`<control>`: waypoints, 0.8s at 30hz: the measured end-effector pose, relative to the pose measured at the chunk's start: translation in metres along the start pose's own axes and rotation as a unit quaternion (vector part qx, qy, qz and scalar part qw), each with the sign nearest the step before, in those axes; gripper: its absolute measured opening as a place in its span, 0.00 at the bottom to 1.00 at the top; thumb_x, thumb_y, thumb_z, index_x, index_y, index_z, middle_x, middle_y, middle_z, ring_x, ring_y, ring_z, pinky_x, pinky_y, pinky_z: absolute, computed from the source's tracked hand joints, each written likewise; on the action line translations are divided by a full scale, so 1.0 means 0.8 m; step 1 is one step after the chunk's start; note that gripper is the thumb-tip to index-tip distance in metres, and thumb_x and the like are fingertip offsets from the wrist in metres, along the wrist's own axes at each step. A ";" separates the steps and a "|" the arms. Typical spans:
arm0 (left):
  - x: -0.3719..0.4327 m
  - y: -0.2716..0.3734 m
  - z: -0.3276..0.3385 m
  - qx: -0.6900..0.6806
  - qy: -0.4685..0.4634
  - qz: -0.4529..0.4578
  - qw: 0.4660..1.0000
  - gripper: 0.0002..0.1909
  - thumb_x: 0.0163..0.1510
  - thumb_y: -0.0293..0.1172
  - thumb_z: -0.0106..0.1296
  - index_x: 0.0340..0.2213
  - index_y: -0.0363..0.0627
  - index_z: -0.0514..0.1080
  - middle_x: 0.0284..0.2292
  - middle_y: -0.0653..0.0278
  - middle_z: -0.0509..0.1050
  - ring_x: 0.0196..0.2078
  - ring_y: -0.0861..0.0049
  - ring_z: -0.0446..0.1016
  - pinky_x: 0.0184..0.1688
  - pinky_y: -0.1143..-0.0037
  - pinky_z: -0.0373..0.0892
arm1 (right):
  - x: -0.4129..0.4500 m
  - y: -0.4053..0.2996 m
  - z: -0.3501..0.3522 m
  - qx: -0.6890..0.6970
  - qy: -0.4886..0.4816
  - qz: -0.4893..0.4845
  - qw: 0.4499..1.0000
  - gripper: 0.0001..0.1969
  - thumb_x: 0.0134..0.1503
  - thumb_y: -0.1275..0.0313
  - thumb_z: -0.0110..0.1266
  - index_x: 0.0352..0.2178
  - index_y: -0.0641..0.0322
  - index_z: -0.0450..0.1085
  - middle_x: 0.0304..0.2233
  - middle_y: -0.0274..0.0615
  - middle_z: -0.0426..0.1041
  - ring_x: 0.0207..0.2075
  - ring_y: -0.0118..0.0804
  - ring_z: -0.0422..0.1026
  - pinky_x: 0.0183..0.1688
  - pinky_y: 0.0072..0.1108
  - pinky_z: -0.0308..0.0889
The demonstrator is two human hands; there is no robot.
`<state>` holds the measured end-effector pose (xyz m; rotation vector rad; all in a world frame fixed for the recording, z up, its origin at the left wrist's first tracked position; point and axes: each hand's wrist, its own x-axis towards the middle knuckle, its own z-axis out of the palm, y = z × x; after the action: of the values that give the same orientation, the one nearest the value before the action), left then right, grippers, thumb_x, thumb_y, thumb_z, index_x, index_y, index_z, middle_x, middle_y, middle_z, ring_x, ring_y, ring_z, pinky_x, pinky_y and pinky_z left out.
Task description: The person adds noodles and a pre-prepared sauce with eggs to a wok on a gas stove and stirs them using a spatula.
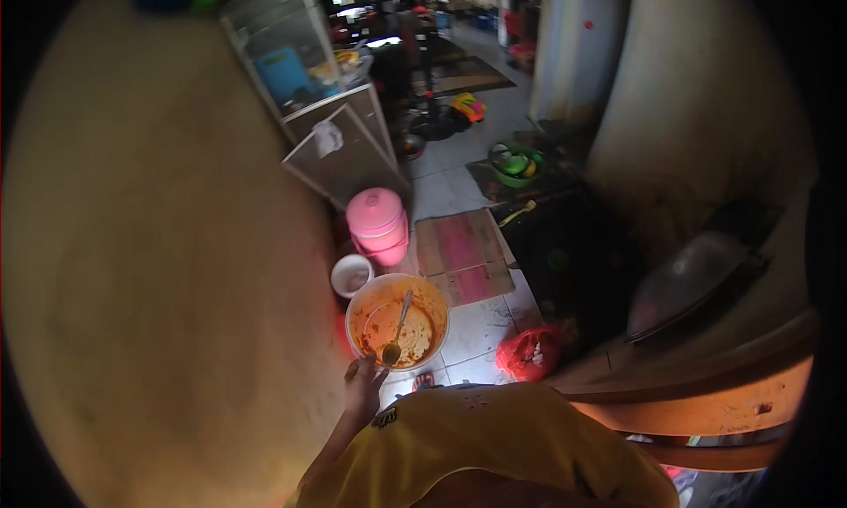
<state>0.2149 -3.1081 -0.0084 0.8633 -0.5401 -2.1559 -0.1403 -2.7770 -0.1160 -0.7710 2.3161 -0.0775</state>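
My left hand grips the near rim of a round plastic tub, whose inside is smeared with orange-red residue. A metal spoon lies in the tub, its bowl near my fingers and its handle pointing to the far side. My right hand is out of view. Below the tub, part of a foot shows on the tiled floor. Just beyond the tub stand a white bucket and a lidded pink bucket by the left wall.
Flattened cardboard lies on the tiles ahead. A red plastic bag sits at the right, near a dark sunken area. A green basin with dishes, a glass-fronted cabinet and a large metal pan flank the passage between walls.
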 end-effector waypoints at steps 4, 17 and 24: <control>0.105 0.071 0.096 0.240 -0.129 0.075 0.959 0.09 0.47 0.28 0.52 0.32 0.41 0.66 0.23 0.65 0.65 0.31 0.74 0.68 0.35 0.73 0.68 | -0.024 0.009 0.000 0.149 0.042 0.105 0.982 0.15 0.46 0.64 0.51 0.33 0.62 0.68 0.28 0.48 0.71 0.29 0.35 0.71 0.33 0.26 0.67; 0.383 0.043 0.519 0.198 -0.192 -0.155 0.949 0.09 0.48 0.27 0.50 0.29 0.41 0.60 0.30 0.62 0.66 0.35 0.76 0.67 0.40 0.75 0.66 | 0.107 0.029 -0.033 0.510 0.154 0.109 0.839 0.23 0.40 0.73 0.55 0.42 0.59 0.64 0.29 0.38 0.69 0.30 0.29 0.68 0.34 0.20 0.63; 0.502 -0.006 0.669 0.307 -0.240 -0.101 0.915 0.10 0.48 0.27 0.50 0.30 0.39 0.61 0.29 0.63 0.65 0.33 0.78 0.66 0.40 0.78 0.67 | 0.227 -0.010 -0.416 0.209 0.162 0.221 0.939 0.19 0.48 0.55 0.48 0.34 0.59 0.68 0.34 0.54 0.70 0.35 0.50 0.70 0.39 0.31 0.65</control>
<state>-0.3747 -3.3553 0.1909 0.7119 -1.4954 -2.4314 -0.4523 -2.9331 0.0325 -0.0148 2.5956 -0.5100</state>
